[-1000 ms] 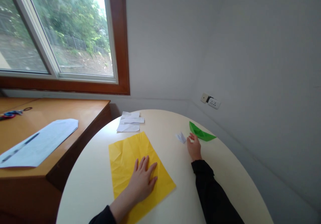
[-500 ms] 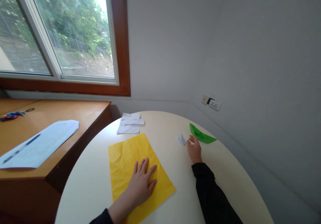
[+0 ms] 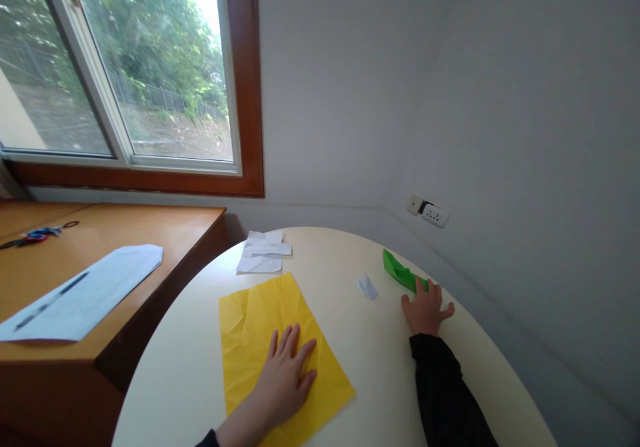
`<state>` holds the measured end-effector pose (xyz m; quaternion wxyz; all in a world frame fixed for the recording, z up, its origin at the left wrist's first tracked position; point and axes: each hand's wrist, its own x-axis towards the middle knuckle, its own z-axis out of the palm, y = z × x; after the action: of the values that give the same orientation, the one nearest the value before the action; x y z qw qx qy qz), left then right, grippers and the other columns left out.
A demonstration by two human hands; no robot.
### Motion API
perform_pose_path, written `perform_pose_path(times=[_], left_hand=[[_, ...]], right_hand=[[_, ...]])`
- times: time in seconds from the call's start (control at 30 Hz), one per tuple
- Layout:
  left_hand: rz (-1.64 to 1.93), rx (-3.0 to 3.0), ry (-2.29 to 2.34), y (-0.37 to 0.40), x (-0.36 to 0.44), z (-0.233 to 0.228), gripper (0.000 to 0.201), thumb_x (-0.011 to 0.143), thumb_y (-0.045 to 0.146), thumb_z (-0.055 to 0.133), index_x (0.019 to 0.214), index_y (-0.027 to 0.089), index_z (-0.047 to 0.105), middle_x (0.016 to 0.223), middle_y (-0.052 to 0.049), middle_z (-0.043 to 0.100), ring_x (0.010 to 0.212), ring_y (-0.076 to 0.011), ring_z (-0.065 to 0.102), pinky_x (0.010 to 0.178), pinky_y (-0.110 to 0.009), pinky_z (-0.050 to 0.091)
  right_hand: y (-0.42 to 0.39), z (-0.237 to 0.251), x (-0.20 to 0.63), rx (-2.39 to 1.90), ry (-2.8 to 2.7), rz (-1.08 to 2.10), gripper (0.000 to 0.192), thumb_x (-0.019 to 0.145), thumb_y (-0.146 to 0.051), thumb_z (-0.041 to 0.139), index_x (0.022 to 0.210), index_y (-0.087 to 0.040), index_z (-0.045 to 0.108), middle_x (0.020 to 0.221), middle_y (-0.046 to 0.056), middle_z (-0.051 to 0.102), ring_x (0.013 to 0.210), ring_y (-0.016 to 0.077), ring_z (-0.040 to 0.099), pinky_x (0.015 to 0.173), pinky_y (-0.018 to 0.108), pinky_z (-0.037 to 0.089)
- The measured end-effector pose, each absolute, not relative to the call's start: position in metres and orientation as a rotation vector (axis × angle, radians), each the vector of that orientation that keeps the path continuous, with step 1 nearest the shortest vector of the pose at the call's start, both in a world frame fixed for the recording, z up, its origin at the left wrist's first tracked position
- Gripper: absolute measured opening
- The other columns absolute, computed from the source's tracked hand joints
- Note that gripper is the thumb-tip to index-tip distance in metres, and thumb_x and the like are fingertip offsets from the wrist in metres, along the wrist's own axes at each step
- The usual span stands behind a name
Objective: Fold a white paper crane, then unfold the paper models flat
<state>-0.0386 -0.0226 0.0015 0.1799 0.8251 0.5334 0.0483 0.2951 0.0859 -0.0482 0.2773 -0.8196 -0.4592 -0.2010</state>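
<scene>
My left hand (image 3: 286, 373) lies flat, fingers spread, on a creased yellow paper sheet (image 3: 265, 323) on the round cream table (image 3: 330, 253). My right hand (image 3: 425, 308) rests on the table at the right, fingers spread, its fingertips touching the near end of a green folded paper boat (image 3: 397, 270). A small white folded paper piece (image 3: 367, 287) sits to the left of my right hand, apart from it.
White paper scraps (image 3: 263, 253) lie at the table's far side. A wooden desk (image 3: 165, 233) on the left carries a white sheet (image 3: 85, 293) with a pen on it and scissors (image 3: 37, 235). Grey walls, a socket (image 3: 433, 213) and a window (image 3: 125, 67) stand behind.
My right hand has slid to the right, away from the small white piece, onto the near end of the green boat. My left hand stays on the yellow sheet.
</scene>
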Motion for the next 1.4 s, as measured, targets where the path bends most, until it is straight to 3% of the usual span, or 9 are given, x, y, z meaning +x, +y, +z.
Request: perform_pose_path(times=[0.17, 0.33, 0.6, 0.83, 1.13, 1.4], left_hand=[[0.168, 2.339, 1.502, -0.023, -0.039, 0.000, 0.051, 0.084, 0.038, 0.038, 0.133, 0.025, 0.041, 0.145, -0.014, 0.028, 0.135, -0.0282, 0.017, 0.108, -0.052, 0.011], [0.184, 2.332, 1.497, -0.023, -0.039, 0.001, 0.050, 0.084, 0.037, 0.038, 0.133, 0.024, 0.042, 0.145, -0.015, 0.028, 0.135, -0.0287, 0.017, 0.108, -0.052, 0.012], [0.243, 2.328, 1.506, -0.022, -0.039, -0.003, 0.048, 0.083, 0.035, 0.041, 0.130, 0.024, 0.045, 0.144, -0.014, 0.031, 0.135, -0.0287, 0.020, 0.109, -0.052, 0.013], [0.234, 2.331, 1.503, -0.022, -0.039, -0.002, 0.047, 0.083, 0.034, 0.041, 0.129, 0.023, 0.046, 0.143, -0.015, 0.032, 0.135, -0.0283, 0.021, 0.109, -0.051, 0.013], [0.228, 2.325, 1.499, -0.022, -0.039, -0.003, 0.047, 0.083, 0.034, 0.041, 0.129, 0.023, 0.046, 0.144, -0.014, 0.032, 0.135, -0.0288, 0.020, 0.109, -0.052, 0.013], [0.249, 2.330, 1.500, -0.020, -0.040, -0.007, 0.046, 0.084, 0.035, 0.042, 0.128, 0.024, 0.047, 0.144, -0.013, 0.032, 0.135, -0.0291, 0.021, 0.108, -0.053, 0.013]], right_hand=[[0.090, -0.052, 0.298, -2.208, -1.181, -0.545, 0.042, 0.076, -0.023, 0.042, 0.116, -0.016, 0.052, 0.121, 0.015, 0.051, 0.122, 0.0323, 0.032, 0.094, 0.063, 0.014], [0.092, -0.052, 0.300, -2.071, -1.120, -0.568, 0.029, 0.067, -0.018, 0.046, 0.091, -0.016, 0.063, 0.106, 0.015, 0.058, 0.117, 0.0334, 0.036, 0.094, 0.064, 0.013], [0.093, -0.055, 0.302, -1.975, -1.112, -0.544, 0.017, 0.065, -0.013, 0.048, 0.068, -0.020, 0.063, 0.086, 0.011, 0.065, 0.113, 0.0340, 0.037, 0.093, 0.065, 0.011], [0.097, -0.060, 0.306, -1.941, -1.131, -0.435, 0.016, 0.064, -0.010, 0.048, 0.062, -0.019, 0.061, 0.083, 0.010, 0.065, 0.111, 0.0336, 0.039, 0.095, 0.066, 0.004], [0.098, -0.061, 0.298, -2.009, -1.222, -0.399, 0.015, 0.064, -0.016, 0.049, 0.062, -0.020, 0.064, 0.082, 0.010, 0.062, 0.112, 0.0341, 0.040, 0.093, 0.070, 0.009], [0.100, -0.060, 0.296, -2.078, -1.342, -0.205, 0.023, 0.066, -0.022, 0.051, 0.082, -0.023, 0.068, 0.107, 0.008, 0.063, 0.119, 0.0386, 0.036, 0.088, 0.076, -0.001]])
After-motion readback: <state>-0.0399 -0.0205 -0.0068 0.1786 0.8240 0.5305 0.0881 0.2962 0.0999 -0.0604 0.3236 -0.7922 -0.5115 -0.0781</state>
